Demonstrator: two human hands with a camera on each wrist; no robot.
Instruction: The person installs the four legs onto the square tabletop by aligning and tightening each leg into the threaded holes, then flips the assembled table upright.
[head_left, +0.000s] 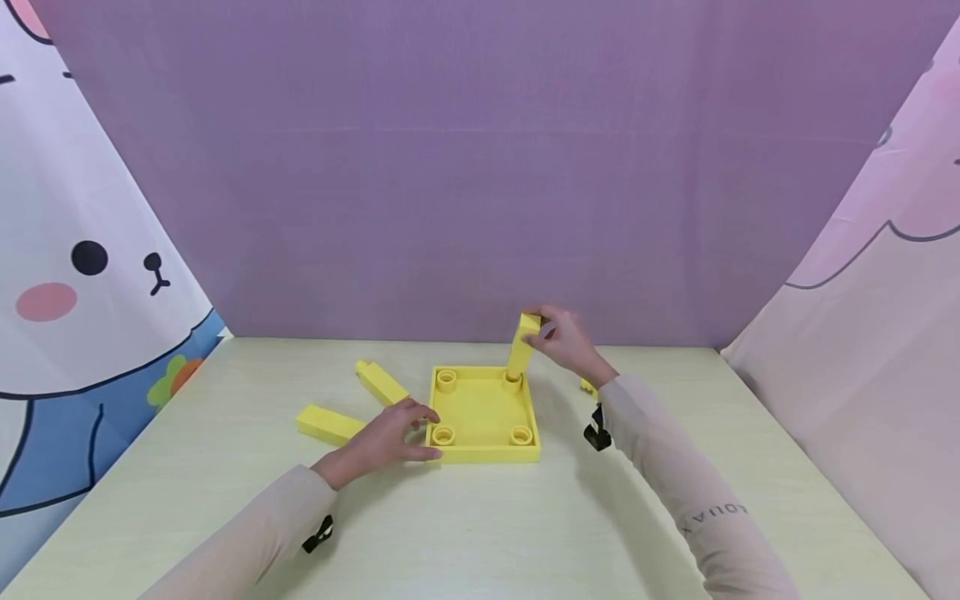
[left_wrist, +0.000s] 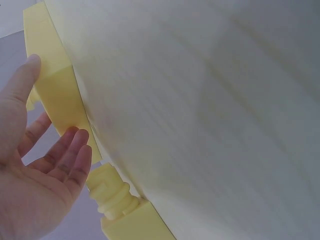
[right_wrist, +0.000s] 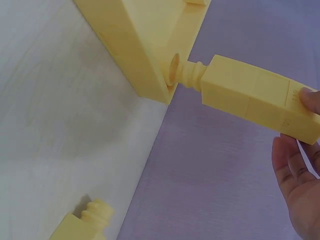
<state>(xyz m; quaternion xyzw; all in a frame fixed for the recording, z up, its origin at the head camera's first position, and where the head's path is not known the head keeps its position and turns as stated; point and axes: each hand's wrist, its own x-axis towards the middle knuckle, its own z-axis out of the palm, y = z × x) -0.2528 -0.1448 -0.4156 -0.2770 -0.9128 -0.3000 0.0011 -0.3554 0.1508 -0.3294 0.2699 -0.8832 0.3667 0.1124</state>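
A square yellow toy table top (head_left: 480,452) lies underside up, with a raised rim and a round socket in each corner. My left hand (head_left: 386,442) holds its near left corner, thumb on the front side and fingers at the left side (left_wrist: 67,107). With my right hand (head_left: 566,340) I pinch the plain end of a yellow table leg (head_left: 522,346). The leg leans slightly, its threaded end (right_wrist: 189,74) at the mouth of the far right socket (right_wrist: 174,67). How deep the thread sits is unclear.
Two more yellow legs lie left of the table top, one farther back (head_left: 381,382) and one nearer (head_left: 328,423). Another threaded yellow piece (head_left: 588,387) is partly hidden behind my right forearm. A purple cloth wall (head_left: 480,208) rises behind the table (head_left: 480,525).
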